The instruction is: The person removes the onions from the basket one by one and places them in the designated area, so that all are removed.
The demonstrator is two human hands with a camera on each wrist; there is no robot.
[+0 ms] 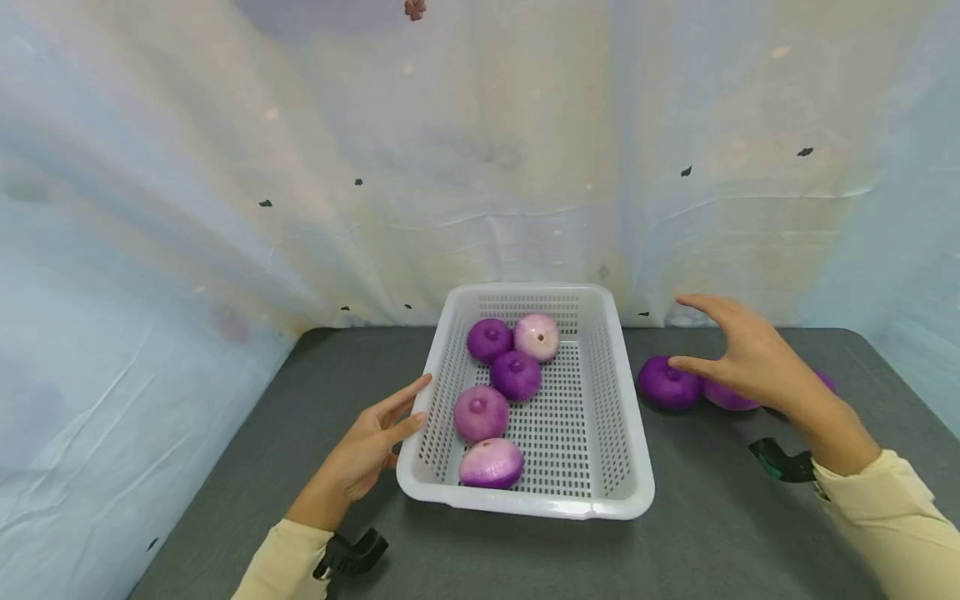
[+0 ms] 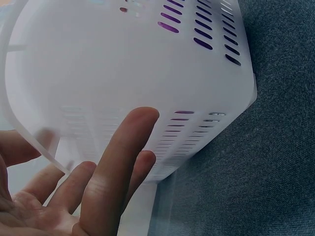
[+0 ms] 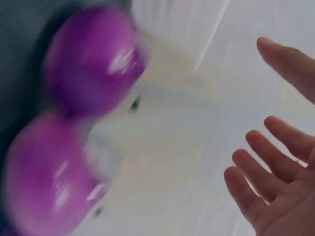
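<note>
A white plastic basket [image 1: 639, 450] with slotted walls holds several purple onions, among them a dark one [image 1: 516, 376] and a paler one [image 1: 537, 337]. At its left side my left hand [image 1: 367, 446] holds the rim, thumb over the edge and other fingers outside the wall [image 2: 98, 73]. My right hand [image 1: 757, 354] is spread above the onions on the right, thumb apart from the fingers, holding nothing. Below it lie a dark purple onion [image 1: 667, 385] and a lighter one [image 1: 729, 398]; a third [image 1: 827, 380] is mostly hidden behind the wrist.
Under everything is a dark grey table [image 1: 480, 558]. A pale patterned curtain [image 1: 480, 167] hangs behind its back edge and along both sides. Each wrist carries a black camera mount, seen at the left wrist [image 1: 352, 554] and right wrist [image 1: 782, 461].
</note>
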